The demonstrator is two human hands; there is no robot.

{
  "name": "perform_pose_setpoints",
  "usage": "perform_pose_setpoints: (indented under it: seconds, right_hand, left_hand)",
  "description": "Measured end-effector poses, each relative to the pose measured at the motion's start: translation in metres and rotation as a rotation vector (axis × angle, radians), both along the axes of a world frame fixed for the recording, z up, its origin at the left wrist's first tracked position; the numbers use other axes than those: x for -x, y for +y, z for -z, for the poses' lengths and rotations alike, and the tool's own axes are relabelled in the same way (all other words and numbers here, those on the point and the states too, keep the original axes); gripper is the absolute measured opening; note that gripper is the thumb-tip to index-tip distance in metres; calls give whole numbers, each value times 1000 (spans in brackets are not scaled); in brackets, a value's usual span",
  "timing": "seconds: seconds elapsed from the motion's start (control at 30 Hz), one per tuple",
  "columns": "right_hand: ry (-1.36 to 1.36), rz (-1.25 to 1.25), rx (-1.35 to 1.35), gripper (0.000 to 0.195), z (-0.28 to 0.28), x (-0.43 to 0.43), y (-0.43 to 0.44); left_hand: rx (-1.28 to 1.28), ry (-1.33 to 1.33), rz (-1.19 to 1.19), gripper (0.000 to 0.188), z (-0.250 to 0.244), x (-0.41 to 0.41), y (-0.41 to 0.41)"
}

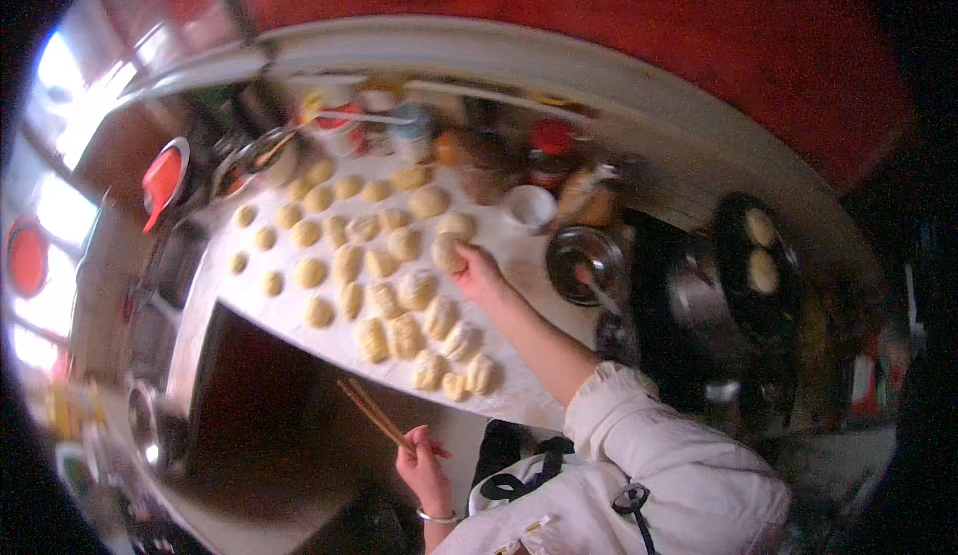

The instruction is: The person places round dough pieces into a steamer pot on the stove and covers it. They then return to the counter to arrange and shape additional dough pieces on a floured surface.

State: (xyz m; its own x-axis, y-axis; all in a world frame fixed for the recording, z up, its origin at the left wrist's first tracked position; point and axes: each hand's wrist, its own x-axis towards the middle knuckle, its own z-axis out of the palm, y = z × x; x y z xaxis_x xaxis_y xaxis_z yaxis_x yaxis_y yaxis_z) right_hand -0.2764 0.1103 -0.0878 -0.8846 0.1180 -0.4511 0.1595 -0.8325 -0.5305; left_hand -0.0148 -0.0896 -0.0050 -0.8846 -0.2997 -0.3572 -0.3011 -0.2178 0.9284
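Observation:
My right hand (479, 274) reaches over the floured white work surface (516, 398) and grips the edge of a flat round of dough (447, 252). Another dough round (456, 224) lies just behind it. Lower down, in front of the surface's edge, my left hand (425, 473) holds a pair of wooden chopsticks (374, 413) that point up and left. Several smooth dough balls (309, 273) are spread over the left part of the surface. Several folded or rolled dough pieces (405, 336) sit in the middle and along the near edge. Blur hides finer detail.
A dark bowl (584, 264) with a utensil in it stands right of my right hand, below a small white bowl (530, 207). Farther right, a black pan (737, 218) holds two flat rounds. Jars, including a red-lidded one (552, 138), line the back. A red basin (165, 177) is at left.

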Motion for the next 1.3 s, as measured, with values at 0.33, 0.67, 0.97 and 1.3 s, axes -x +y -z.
perform_pose_setpoints:
  seconds: [0.33, 0.67, 0.97, 1.3]
  right_hand:
    - [52, 260, -936, 40, -273, -279, 254]
    - [-432, 407, -1230, 41, -214, -325, 469]
    - [-663, 255, -2224, 25, -241, -304, 439]
    - [53, -552, -577, 17, -99, -152, 95]
  left_hand:
    - [-66, 53, 399, 18, -8, 15, 91]
    - [-97, 89, 663, 19, -17, -13, 143]
    - [-98, 38, 561, 19, -11, -13, 138]
    - [-63, -25, 396, 20, 0, -1, 96]
